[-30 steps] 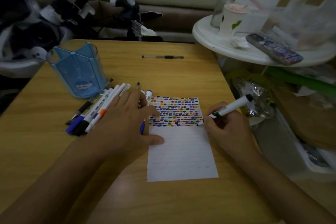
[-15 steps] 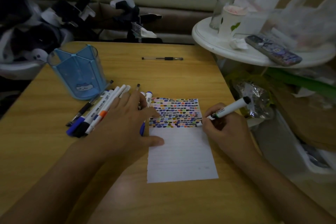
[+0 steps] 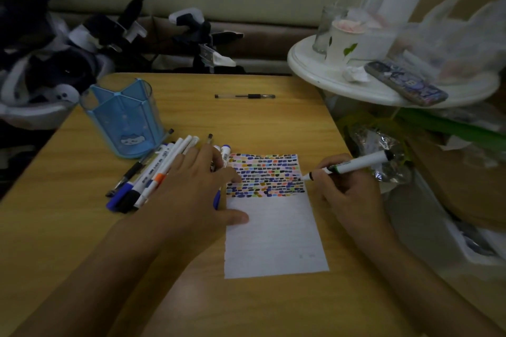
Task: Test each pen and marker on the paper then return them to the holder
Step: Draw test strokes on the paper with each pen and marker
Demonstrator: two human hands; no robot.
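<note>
We were well into the testing but had put nothing back. Our right hand (image 3: 345, 190) gripped a green-banded whiteboard marker (image 3: 353, 165), its tip at the right edge of the lined paper (image 3: 275, 238), level with the lower rows of marks. The upper part of that sheet was filled with rows of short coloured dashes (image 3: 265, 175), while the lower part was blank, so we judged many pens tested and room left for more. Our left hand (image 3: 191, 189) lay flat, fingers spread, pinning the paper's left edge and gripping nothing. Just left of it a heap of pens and markers (image 3: 147, 175) lay loose on the table (image 3: 68, 227). The blue holder (image 3: 124, 120), near the table's far left corner, looked empty, and one clear pen (image 3: 245, 96) lay apart by the far edge, so all the returning remained.
</note>
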